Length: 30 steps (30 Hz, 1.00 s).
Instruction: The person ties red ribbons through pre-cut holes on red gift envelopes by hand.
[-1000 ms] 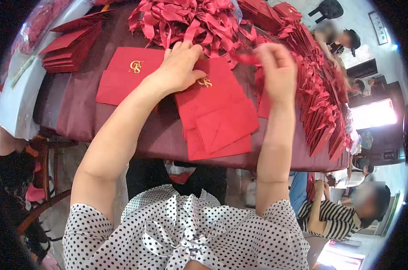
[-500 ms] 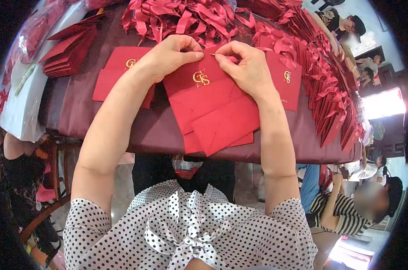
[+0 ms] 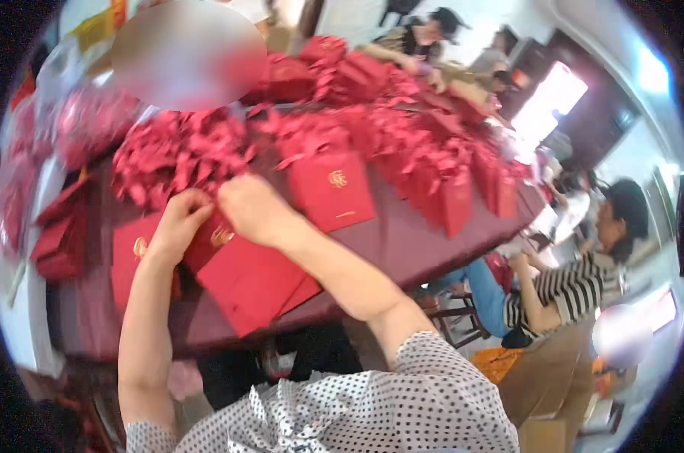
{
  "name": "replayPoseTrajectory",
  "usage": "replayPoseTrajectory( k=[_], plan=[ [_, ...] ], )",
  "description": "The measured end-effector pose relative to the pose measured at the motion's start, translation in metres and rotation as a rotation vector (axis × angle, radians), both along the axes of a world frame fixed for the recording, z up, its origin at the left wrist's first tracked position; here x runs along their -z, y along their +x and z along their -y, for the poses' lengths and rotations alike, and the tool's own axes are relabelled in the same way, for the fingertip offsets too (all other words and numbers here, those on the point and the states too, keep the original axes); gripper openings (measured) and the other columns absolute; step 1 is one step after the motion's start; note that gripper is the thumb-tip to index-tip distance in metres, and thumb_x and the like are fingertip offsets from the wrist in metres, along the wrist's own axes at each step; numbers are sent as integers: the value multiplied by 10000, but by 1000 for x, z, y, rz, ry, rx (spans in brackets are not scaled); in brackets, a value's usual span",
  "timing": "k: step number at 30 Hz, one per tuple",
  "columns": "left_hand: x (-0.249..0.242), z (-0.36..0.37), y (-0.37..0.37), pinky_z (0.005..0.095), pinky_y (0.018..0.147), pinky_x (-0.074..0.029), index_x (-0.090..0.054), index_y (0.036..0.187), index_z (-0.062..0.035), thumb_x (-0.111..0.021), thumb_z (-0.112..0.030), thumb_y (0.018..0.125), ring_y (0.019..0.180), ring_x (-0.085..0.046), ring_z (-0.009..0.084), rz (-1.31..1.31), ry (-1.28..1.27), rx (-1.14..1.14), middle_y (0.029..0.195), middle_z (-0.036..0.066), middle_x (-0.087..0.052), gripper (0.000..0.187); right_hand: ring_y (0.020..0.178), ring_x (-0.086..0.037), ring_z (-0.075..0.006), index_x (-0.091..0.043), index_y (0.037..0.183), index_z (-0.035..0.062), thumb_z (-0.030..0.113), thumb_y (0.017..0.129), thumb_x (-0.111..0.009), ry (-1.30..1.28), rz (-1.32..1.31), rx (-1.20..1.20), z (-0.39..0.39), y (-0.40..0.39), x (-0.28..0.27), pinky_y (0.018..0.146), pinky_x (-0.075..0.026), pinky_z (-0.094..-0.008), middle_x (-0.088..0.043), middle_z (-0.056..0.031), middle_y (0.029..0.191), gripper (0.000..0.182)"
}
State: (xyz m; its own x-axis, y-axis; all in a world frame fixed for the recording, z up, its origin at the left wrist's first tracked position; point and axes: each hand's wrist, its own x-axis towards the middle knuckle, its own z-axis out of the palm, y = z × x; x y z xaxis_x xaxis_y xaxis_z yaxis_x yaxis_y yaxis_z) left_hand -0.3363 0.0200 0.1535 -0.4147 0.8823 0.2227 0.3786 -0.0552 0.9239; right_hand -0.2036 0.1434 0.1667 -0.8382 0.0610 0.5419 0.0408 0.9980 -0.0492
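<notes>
A flat red paper bag [image 3: 219, 240] with gold lettering lies in front of me, under and between my hands. My left hand [image 3: 185, 219] is closed in a pinch at the bag's upper left edge. My right hand [image 3: 250, 210] is closed just above the bag's upper right, its fingertips blurred and turned away; a red ribbon showed in it a moment before. More flat red bags [image 3: 253, 283] lie overlapping below my right forearm. Another gold-lettered red bag [image 3: 130, 241] lies beside my left wrist. A heap of red ribbons [image 3: 179, 155] sits just beyond both hands.
To the right stand a lettered red bag [image 3: 333, 192] and rows of ribboned red bags [image 3: 432, 181] on the dark red tablecloth [image 3: 387, 245]. Folded bags [image 3: 61, 241] and plastic-wrapped red goods [image 3: 93, 124] are at left. A person in a striped shirt [image 3: 557, 291] sits at right.
The view has swung, so the table and bags appear lower and further left. My right hand has gone from an open-sided pinch on a ribbon to a tighter closed shape nearer my left hand.
</notes>
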Motion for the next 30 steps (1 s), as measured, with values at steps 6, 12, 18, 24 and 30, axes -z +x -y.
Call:
replayPoseTrajectory(
  k=[6,12,18,24,30],
  plan=[
    [2,-4,-10,254,653,-414,-537,823,-1,-569,13,811,690,-495,100,124,-126,47,722,-1,-536,37,787,-599,-341,-587,765,-8,98,751,-538,-294,-87,-64,4,3,10,720,-474,-441,-606,-191,778,117],
    [-5,3,7,294,627,-418,-528,828,26,-576,1,795,665,-512,155,-341,27,-116,703,96,-540,64,835,-580,-343,-565,884,20,97,771,-579,-426,-62,-88,5,-3,10,743,-459,-433,-591,-164,834,138],
    [-31,15,7,265,635,-417,-578,845,34,-602,-55,814,698,-520,95,-248,59,79,725,43,-580,97,868,-584,-377,-549,903,17,89,763,-635,-603,29,-169,7,14,-21,734,-463,-443,-616,-176,847,180],
    [-32,22,-22,211,596,-411,-638,818,-2,-537,-144,903,656,-526,56,56,-64,50,695,-43,-590,194,809,-581,-334,-560,866,28,109,782,-628,-366,-168,-245,-6,10,-7,703,-465,-409,-597,-135,812,135],
    [-33,22,-19,239,805,-437,-649,972,-16,-602,9,783,973,-556,133,-392,-189,183,1044,76,-592,196,856,-580,-289,-589,886,51,129,789,-624,-409,-46,-346,11,13,-17,758,-451,-388,-602,-111,831,130]
  ],
)
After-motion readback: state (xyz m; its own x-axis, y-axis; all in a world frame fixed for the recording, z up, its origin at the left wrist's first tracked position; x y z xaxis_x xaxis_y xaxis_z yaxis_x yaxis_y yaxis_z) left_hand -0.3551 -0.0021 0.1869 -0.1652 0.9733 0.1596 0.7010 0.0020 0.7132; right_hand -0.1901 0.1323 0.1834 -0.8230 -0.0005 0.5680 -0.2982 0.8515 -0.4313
